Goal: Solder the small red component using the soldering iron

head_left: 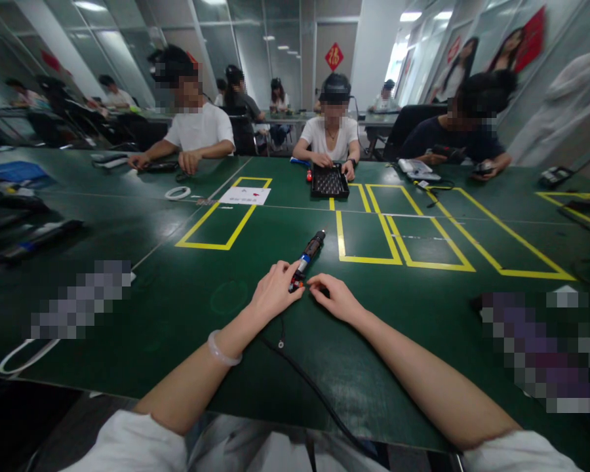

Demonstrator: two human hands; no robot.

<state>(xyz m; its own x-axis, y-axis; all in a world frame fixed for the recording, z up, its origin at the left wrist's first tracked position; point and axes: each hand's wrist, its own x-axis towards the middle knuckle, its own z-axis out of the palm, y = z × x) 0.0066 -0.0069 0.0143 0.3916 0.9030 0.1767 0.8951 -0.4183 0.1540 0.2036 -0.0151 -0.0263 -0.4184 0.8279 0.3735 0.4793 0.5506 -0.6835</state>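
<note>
A long dark tool [312,248], pointed at its far end, with a blue and silver band, lies slanted over the green table. My left hand [275,288] is closed round its near part, fingers on top and thumb at the side. Small red and orange pieces [297,284] show at its near end, beside that thumb. Just right of them is my right hand [335,296], fingers curled and thumb near the index finger; whatever may be between them is too small to tell. A black cable [305,375] runs toward my lap, near a small metal ring [281,343].
Yellow tape outlines [368,260] mark the green table [187,354]. A paper sheet [246,195] and a white ring [177,193] lie farther off. Across sits a person with a black tray [330,182]; others work at both sides. Blurred-out items lie left and right.
</note>
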